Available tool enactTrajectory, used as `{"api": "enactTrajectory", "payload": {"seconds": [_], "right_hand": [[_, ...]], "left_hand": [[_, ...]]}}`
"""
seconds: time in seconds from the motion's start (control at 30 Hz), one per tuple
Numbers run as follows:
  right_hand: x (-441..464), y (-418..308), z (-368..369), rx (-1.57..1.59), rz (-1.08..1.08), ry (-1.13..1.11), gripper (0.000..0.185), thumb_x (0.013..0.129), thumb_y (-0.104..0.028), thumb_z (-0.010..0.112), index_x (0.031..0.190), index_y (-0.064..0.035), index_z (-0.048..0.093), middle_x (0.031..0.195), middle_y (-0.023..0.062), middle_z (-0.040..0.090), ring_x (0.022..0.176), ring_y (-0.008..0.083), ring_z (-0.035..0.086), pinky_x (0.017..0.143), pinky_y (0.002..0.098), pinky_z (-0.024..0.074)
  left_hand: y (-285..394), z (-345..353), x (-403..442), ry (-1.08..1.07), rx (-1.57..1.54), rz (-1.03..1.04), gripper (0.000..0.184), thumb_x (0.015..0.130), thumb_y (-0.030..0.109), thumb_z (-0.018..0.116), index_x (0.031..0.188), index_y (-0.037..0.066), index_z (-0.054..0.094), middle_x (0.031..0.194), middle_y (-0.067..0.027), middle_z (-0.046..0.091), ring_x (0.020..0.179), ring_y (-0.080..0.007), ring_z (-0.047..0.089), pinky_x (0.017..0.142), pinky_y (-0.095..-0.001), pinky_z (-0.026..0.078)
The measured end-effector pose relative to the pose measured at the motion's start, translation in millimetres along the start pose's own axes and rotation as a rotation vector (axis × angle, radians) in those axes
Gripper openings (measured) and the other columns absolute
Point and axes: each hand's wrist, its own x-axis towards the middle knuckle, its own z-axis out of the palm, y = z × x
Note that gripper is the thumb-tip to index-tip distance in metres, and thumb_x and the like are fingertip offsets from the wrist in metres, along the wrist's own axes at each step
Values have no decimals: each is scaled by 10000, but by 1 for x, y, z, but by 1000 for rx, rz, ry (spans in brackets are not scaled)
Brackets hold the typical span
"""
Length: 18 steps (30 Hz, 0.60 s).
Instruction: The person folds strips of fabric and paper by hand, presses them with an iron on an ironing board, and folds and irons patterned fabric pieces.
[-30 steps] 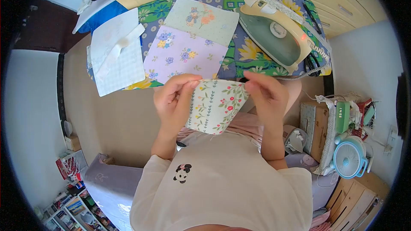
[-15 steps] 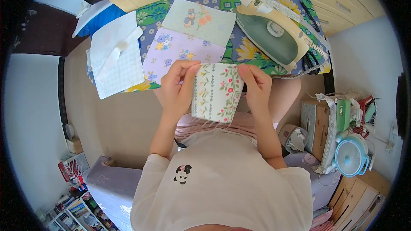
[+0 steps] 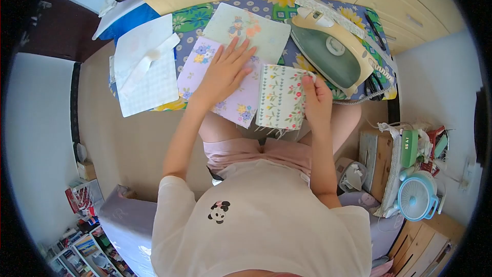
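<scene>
My left hand (image 3: 225,74) lies flat with fingers spread on the lilac floral fabric (image 3: 197,66), which rests on the ironing board. Beyond its fingertips is a pale green fabric piece (image 3: 274,38) with a printed animal figure and flowers. My right hand (image 3: 319,97) pinches the right edge of a white floral fabric (image 3: 279,97) with red flowers and green vines; loose threads hang from its lower edge. This fabric is at the board's near edge, just right of the lilac piece. A cream and green iron (image 3: 328,54) lies beyond my right hand.
The patterned ironing board (image 3: 192,18) stands before me. At its left lie white fabric sheets (image 3: 146,90) with a white strip (image 3: 154,54) on top. The iron's cord (image 3: 353,101) runs along the right edge. A blue fan (image 3: 415,197) and a green clock (image 3: 409,147) are at right.
My left hand has let go of the white floral fabric and moved forward onto the lilac one. My right hand has carried the white floral piece slightly right; the lilac piece has shifted toward me.
</scene>
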Motion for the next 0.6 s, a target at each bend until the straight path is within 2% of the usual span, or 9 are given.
{"api": "enactTrajectory", "payload": {"seconds": [0.07, 0.17, 0.3, 0.37, 0.43, 0.5, 0.53, 0.6], "right_hand": [[3, 2, -9, -74, -27, 5, 250, 929, -230, 518, 912, 8, 596, 764, -24, 561, 702, 39, 451, 628, 192, 383], [0, 5, -16, -20, 73, 8, 247, 926, -228, 521, 920, 8, 595, 752, -29, 549, 702, 46, 447, 629, 199, 380], [-3, -10, -9, -24, 77, -16, 234, 922, -218, 525, 915, 6, 594, 728, -33, 527, 672, 51, 432, 604, 204, 368], [1, -7, -10, -180, 22, -63, 213, 914, -198, 532, 902, 5, 596, 695, -25, 511, 644, 48, 417, 577, 207, 354], [8, -10, -5, -208, 36, -70, 205, 910, -186, 533, 900, 8, 596, 681, -19, 506, 632, 48, 412, 567, 208, 350], [13, -14, 2, -237, 51, -78, 196, 905, -174, 534, 898, 11, 596, 667, -14, 502, 620, 49, 407, 557, 210, 345], [16, -16, 5, -222, 8, -133, 195, 902, -174, 538, 899, 11, 599, 652, -14, 497, 612, 47, 405, 550, 212, 343], [20, -21, 11, -206, -35, -190, 194, 899, -173, 543, 900, 12, 601, 638, -15, 493, 604, 46, 404, 543, 214, 341]], "left_hand": [[-16, 14, -7, -142, 290, -52, 465, 923, 313, 429, 1365, 179, 369, 1445, -53, 300, 1360, -292, 183, 1079, -531, 113], [-33, 14, -7, -104, 325, -131, 477, 922, 377, 406, 1366, 205, 367, 1443, -35, 305, 1347, -287, 226, 1057, -569, 126], [-60, 9, -9, -9, 403, -221, 478, 918, 379, 412, 1358, 197, 380, 1431, -50, 327, 1344, -289, 234, 1060, -566, 119], [-73, 6, -12, 57, 485, -310, 476, 917, 388, 407, 1352, 195, 390, 1417, -56, 351, 1343, -287, 237, 1055, -575, 117], [-74, 2, -12, 58, 507, -319, 466, 916, 360, 420, 1335, 156, 416, 1410, -75, 359, 1340, -294, 241, 1055, -555, 142], [-70, -4, -10, 117, 506, -334, 443, 913, 336, 439, 1286, 99, 475, 1372, -100, 408, 1321, -317, 275, 1058, -480, 210], [-62, -6, -7, 119, 506, -332, 443, 913, 336, 439, 1286, 99, 475, 1372, -100, 408, 1321, -317, 275, 1058, -480, 210], [-34, -10, -4, 265, -87, -212, 370, 902, 276, 502, 1180, 37, 560, 1221, -139, 548, 1208, -290, 445, 979, -364, 349]]}}
